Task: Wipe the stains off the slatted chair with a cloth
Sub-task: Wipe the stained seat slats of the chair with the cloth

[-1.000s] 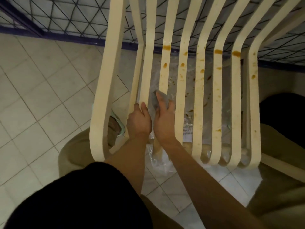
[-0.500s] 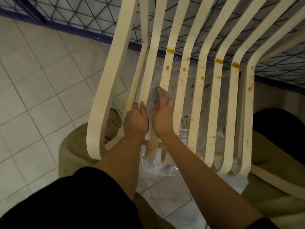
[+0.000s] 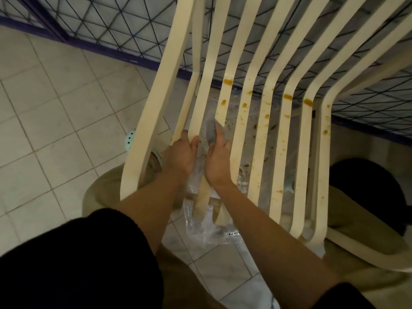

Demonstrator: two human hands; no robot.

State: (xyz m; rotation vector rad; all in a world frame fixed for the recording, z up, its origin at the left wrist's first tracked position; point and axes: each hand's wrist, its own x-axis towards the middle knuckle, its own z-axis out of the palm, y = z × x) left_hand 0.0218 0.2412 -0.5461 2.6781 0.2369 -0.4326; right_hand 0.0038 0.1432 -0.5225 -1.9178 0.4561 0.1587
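A cream slatted chair (image 3: 243, 121) stands in front of me, its slats spotted with orange-brown stains (image 3: 227, 81). My right hand (image 3: 217, 160) holds a grey cloth (image 3: 211, 132) wrapped against one of the left slats, fingers curled round it. My left hand (image 3: 179, 158) grips the neighbouring slat to its left, thumb on top. The cloth is mostly hidden behind the slat and my fingers.
A clear plastic sheet (image 3: 207, 233) lies on the tiled floor (image 3: 51, 121) beneath the chair. A dark metal grille (image 3: 116, 23) runs behind it. My foot in a mint clog (image 3: 130, 139) shows at the left. A dark round object (image 3: 367, 192) sits at the right.
The view has tilted, so the chair now leans to the right in frame. Both hands keep their hold on the same slats; the cloth has barely shifted along its slat.
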